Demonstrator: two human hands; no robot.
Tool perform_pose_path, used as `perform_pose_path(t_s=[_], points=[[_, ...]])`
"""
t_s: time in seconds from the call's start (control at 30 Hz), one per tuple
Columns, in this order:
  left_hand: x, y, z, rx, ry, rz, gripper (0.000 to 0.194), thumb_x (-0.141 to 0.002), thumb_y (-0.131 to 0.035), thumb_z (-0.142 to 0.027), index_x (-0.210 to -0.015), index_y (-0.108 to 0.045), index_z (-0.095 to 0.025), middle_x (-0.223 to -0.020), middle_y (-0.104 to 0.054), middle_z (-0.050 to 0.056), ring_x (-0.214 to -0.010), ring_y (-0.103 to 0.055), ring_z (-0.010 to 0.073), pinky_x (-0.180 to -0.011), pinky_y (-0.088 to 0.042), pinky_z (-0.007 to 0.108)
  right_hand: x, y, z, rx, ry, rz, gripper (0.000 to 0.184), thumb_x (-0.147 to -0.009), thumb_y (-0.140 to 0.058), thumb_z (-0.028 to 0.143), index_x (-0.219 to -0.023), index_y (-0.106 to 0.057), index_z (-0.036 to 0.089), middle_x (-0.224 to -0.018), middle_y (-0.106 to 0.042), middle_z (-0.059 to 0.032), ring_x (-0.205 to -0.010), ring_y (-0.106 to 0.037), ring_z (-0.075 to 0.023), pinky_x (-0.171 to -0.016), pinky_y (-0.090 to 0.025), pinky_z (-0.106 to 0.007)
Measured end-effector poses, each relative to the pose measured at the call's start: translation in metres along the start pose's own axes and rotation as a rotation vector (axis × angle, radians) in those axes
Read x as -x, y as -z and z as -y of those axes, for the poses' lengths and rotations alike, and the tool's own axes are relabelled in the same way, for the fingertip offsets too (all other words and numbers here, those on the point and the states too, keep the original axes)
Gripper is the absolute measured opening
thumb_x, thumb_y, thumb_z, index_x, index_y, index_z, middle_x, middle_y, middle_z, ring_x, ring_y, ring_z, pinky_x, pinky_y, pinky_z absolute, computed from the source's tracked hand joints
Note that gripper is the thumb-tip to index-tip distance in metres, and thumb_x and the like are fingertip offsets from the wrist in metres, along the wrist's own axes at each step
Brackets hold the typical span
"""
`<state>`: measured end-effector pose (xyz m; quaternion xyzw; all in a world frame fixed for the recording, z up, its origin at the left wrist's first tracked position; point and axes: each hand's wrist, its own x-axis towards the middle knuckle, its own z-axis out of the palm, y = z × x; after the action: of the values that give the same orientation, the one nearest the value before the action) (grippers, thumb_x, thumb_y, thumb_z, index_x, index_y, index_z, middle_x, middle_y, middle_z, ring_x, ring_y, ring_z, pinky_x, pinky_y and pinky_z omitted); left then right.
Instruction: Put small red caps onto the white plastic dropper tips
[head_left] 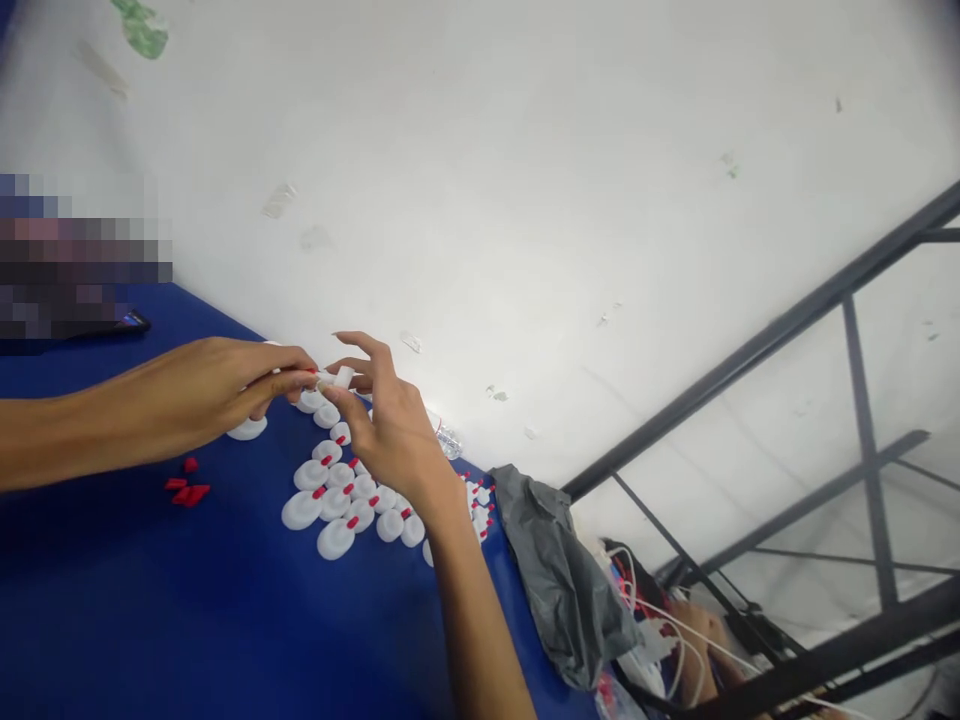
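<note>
Deep blue, the counter [225,600] is running up against a white wall [562,200]. Over its far part, the left hand [214,385] is clamping, thumb and fingertips together, on the left end of a small white piece [345,377]; the right hand [394,425] is pinching the same piece from the right, its other fingers spreading apart. Nearer, white discs with red tips [365,488] are lying in a cluster, and loose red pieces [193,495] are lying to the left. Farther right, a clear bottle [450,441] is showing by the wall, and a grey plastic bag [555,570] is lying along the right edge. Beyond, a dark metal railing [757,345] is slanting across the right side.
</note>
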<state>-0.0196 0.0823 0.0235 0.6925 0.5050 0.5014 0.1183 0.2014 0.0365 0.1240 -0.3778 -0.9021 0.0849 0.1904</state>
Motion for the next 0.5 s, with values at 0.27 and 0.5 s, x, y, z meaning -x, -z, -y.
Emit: perform_pose_path(t_s=[0.27,0.5], points=[[0.002,-0.005,0.01,-0.07,-0.071,0.204,0.1,-0.096,-0.012,-0.086,-0.103,-0.078,-0.011,-0.071,-0.061,-0.011,-0.071,-0.063,0.0038,-0.098,-0.049,0.038,-0.001,-0.005,-0.011,-0.041,0.04,-0.032,0.057,-0.116,-0.062,0.035,-0.164,-0.033,0.031,-0.148,-0.073,-0.0067,-0.122,-0.076,-0.0211,-0.116,-0.06,-0.04],[0.006,0.002,0.003,-0.021,-0.16,0.172,0.081,-0.104,-0.017,-0.07,-0.095,-0.074,-0.013,-0.065,-0.058,-0.01,-0.064,-0.056,0.0053,-0.09,-0.048,0.027,-0.001,-0.006,-0.012,-0.033,0.059,-0.05,0.05,-0.117,-0.058,0.037,-0.16,-0.035,0.031,-0.137,-0.077,-0.0053,-0.12,-0.079,-0.024,-0.113,-0.061,-0.044]])
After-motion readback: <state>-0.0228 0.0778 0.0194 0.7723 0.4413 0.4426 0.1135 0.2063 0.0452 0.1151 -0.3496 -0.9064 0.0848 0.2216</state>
